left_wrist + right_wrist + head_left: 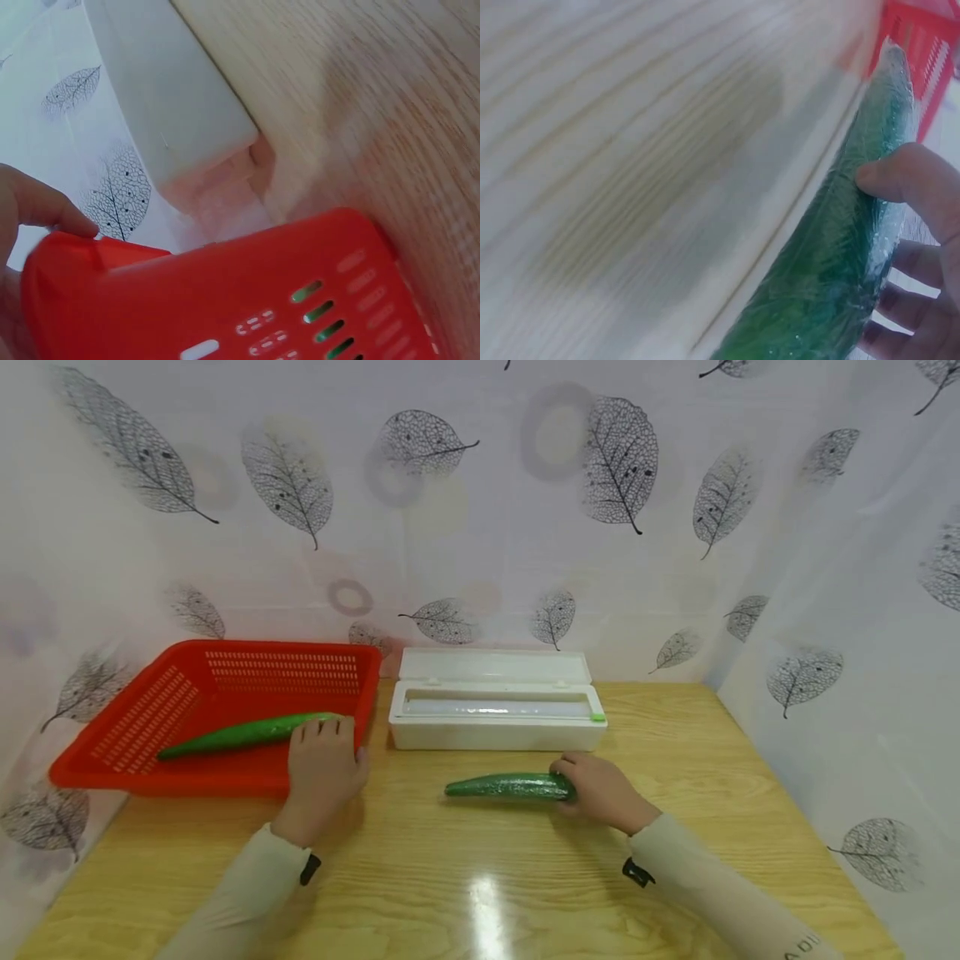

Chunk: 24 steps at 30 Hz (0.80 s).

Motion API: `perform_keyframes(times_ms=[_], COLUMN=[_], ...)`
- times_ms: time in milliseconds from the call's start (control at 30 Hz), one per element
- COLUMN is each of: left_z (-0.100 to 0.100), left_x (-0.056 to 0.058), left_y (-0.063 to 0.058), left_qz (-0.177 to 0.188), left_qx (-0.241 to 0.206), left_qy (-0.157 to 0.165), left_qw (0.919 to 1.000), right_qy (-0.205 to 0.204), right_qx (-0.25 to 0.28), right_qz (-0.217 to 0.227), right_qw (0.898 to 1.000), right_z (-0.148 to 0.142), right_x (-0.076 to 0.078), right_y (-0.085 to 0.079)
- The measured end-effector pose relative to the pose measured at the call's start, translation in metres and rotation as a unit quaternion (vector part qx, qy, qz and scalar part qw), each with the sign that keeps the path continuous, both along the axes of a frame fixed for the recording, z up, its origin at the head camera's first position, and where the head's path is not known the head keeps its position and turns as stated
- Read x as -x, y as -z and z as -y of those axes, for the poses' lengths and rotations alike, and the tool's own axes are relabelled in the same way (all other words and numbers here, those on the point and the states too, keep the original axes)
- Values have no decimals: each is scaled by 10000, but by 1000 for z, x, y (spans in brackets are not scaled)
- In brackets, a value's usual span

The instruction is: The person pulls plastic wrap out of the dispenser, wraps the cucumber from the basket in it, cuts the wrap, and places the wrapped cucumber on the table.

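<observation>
A: Head view first! At left sits the red basket (187, 783), slotted plastic, flared walls, with a long, tapering green cucumber (232, 739) lying inside.

B: And the left hand (322, 772) is curled over its front right corner. Right of centre, the right hand (600, 792) pinches the thick end of the wrapped cucumber (510, 787), glossy and dark, over the wood-grain table (420, 877). Touching it? I can't tell.

A: Centre frame, behind that, a boxy white dispenser (495, 732), lid up, shiny roll (495, 707) inside, before a sheet (480, 543) printed with lacy leaves.

B: Left wrist now! Smooth red plastic fills the bottom; at lower left the fingers clasp its rim. Green shows through the rounded slots, and the dispenser slants across the upper left.

A: Right wrist: crinkled clear film, the cucumber running from bottom centre to upper right, thumb on one side, fingers bent round the other. Basket red peeks in at upper right.
</observation>
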<state>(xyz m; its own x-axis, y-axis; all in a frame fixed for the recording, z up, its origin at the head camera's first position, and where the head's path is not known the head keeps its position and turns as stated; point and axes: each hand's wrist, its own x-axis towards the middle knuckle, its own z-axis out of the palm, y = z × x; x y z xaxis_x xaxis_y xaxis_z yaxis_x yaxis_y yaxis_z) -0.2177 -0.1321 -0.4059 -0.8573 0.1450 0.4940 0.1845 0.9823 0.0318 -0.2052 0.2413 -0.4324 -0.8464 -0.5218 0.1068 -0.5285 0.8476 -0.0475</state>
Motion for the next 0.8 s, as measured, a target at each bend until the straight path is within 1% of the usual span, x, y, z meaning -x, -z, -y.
perform_keyframes(times_ms=[167, 267, 367, 500, 633, 800], left_z=[4, 5, 6, 7, 6, 6], left_x=[-1, 1, 2, 4, 5, 5], left_y=[1, 3, 4, 6, 7, 8], left_qz=[-229, -349, -390, -400, -378, -331], left_qx=[-266, -300, -295, -286, -283, -270], left_qy=[0, 71, 114, 132, 120, 100], left_qw=[9994, 9989, 9987, 9987, 9988, 9990], right_qy=[312, 505, 718, 833, 877, 1135], right_qx=[66, 140, 267, 403, 403, 358], right_qz=[-32, -20, 60, 172, 292, 481], right_qw=[9995, 9986, 9970, 9956, 9949, 9917], right_z=[-35, -58, -82, -119, -155, -193], right_x=[-13, -20, -24, -25, -24, -21], right_y=[-8, -12, -17, -22, -25, -30])
